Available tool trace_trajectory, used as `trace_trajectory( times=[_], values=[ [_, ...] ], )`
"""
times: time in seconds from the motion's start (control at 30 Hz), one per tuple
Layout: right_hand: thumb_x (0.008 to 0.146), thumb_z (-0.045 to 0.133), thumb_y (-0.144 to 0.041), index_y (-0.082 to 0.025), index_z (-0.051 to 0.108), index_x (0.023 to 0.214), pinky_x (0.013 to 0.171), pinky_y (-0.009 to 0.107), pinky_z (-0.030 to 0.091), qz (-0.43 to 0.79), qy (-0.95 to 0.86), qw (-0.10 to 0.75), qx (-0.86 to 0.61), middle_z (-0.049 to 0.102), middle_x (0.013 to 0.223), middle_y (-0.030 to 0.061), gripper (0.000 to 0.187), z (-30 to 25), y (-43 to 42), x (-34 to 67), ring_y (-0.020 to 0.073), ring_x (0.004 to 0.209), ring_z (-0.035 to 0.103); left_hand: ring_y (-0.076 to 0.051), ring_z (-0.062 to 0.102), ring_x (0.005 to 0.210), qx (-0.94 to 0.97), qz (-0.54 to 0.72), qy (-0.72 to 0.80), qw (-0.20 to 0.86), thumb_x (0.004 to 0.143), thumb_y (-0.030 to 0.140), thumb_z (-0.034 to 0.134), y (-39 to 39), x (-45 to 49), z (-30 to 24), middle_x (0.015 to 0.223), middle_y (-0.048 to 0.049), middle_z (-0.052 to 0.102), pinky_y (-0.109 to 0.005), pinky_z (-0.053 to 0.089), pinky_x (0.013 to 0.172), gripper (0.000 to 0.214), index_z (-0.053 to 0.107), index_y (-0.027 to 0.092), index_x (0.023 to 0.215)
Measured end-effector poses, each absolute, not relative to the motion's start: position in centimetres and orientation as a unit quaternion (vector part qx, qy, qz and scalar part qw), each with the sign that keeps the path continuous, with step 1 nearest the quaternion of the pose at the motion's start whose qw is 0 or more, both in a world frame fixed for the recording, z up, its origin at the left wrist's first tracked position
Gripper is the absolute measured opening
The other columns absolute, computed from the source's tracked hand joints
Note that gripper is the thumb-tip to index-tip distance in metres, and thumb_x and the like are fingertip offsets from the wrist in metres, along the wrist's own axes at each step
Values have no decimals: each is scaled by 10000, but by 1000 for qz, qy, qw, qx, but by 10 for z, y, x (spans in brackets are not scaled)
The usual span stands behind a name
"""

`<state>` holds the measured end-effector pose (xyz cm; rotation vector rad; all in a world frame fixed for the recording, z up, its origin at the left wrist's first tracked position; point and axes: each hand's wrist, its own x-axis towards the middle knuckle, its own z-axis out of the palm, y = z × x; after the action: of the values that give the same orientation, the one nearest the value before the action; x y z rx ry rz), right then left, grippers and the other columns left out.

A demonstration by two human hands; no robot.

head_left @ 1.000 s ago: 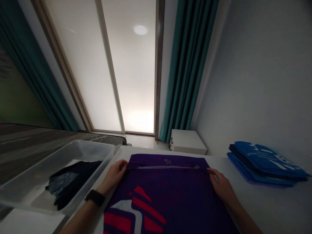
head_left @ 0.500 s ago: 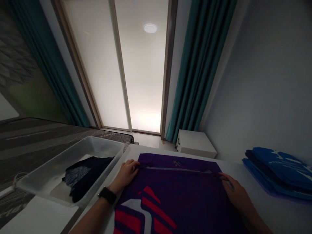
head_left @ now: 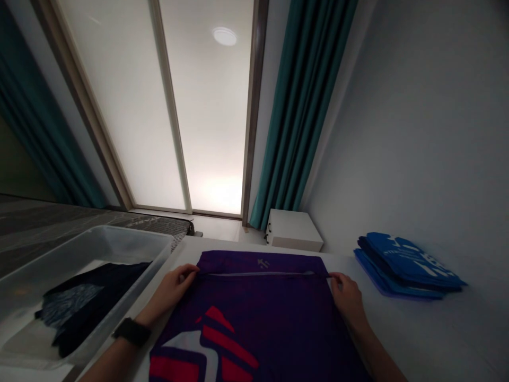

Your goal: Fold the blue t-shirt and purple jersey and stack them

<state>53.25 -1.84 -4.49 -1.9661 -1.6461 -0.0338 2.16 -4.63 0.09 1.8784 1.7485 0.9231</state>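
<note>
Nearest: purple garment [head_left: 294,329], flat on the white counter [head_left: 421,345], approx. centre, its near end cut off by the bottom of the view. Big red & white print on its L half, running out at the bottom. Forearms come in from both bottom corners; dark watch [head_left: 132,332] on L wrist.

A bit farther up: L grip [head_left: 175,286] closed, fingertips pinching the garment's L edge; R grip [head_left: 347,297] likewise closed, thumb & fingers pinching the R edge, approx. level w/ the L one. Thin pale strip runs across the garment btwn the two, nearly edge to edge; can't tell if it's trim or the inner side showing. Beyond it, the far end of the garment w/ a small pale logo, approx. mid-width.

L of counter, just beside its edge: translucent plastic bin [head_left: 131,245], cut off by L side of view. Dark clothes [head_left: 95,302] in it, incl. a greyish patterned patch. R side of counter, apart from R grip: stack of folded blue cloths [head_left: 409,262], white print on top one, darker layer btwn.

Farther: grey patterned mattress [head_left: 59,218] behind bin; small white cabinet [head_left: 296,229] past the counter's far edge, dark handles on its L side. Bkgd: frosted sliding door [head_left: 210,132], round light showing in it, teal curtains [head_left: 304,106] either side, plain wall [head_left: 429,132] far R.
</note>
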Motion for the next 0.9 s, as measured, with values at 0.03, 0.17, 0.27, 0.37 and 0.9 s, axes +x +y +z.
trace_trajectory(
  times=[0.03,0.17,0.27,0.37,0.9],
  values=[
    [882,346,-345,-198,649,992,842,363,430,-29,-609,255,-750,691,1028,100,354,-42,-18,531,250,973,603,-199,605,608,668,332,631,214,839,542,443,-47,22,3,789,-27,705,-292,452,592,430,687,196,918],
    [925,377,-358,-200,626,857,793,389,393,-63,-596,171,-782,676,939,107,303,-32,-10,524,277,934,590,-210,619,640,651,343,639,221,817,616,446,-46,27,4,702,-12,678,-284,443,600,453,636,206,778],
    [919,440,-395,-196,584,775,790,399,371,-74,-598,140,-786,663,867,106,285,-30,-5,518,288,917,589,-200,590,589,638,355,656,192,787,617,475,-43,29,-4,608,8,619,-278,421,568,410,550,221,709],
    [917,462,-430,-188,573,810,774,394,356,-98,-593,93,-793,659,870,110,287,-29,-5,514,291,914,594,-199,586,575,636,359,661,170,779,591,486,-39,29,-15,608,12,612,-280,411,561,366,525,229,743],
    [938,431,-340,-200,543,895,732,340,355,-87,-605,155,-777,640,874,68,185,-37,-4,524,242,865,605,-190,593,580,686,324,629,170,846,492,448,-36,25,-19,649,24,635,-277,406,577,297,582,230,889]
  ],
)
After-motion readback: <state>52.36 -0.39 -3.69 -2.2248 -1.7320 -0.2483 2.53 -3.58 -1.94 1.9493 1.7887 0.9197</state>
